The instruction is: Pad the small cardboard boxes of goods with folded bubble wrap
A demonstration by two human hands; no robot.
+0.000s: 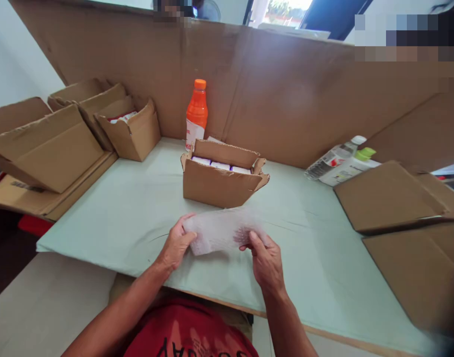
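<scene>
Both hands hold a white bubble-wrapped bundle (222, 230) just above the pale green table top (130, 198). My left hand (177, 245) grips its left end with curled fingers. My right hand (264, 259) pinches its right end, thumb on top. The bundle is blurred by motion, and what it wraps is hidden. Just behind it stands a small open cardboard box (221, 182) with white and purple packs inside.
An orange drink bottle (196, 114) stands at the cardboard back wall (286, 94). Open cardboard boxes (130, 130) sit at the left, flattened cardboard (394, 198) at the right. Two lying bottles (340, 159) rest at the right rear.
</scene>
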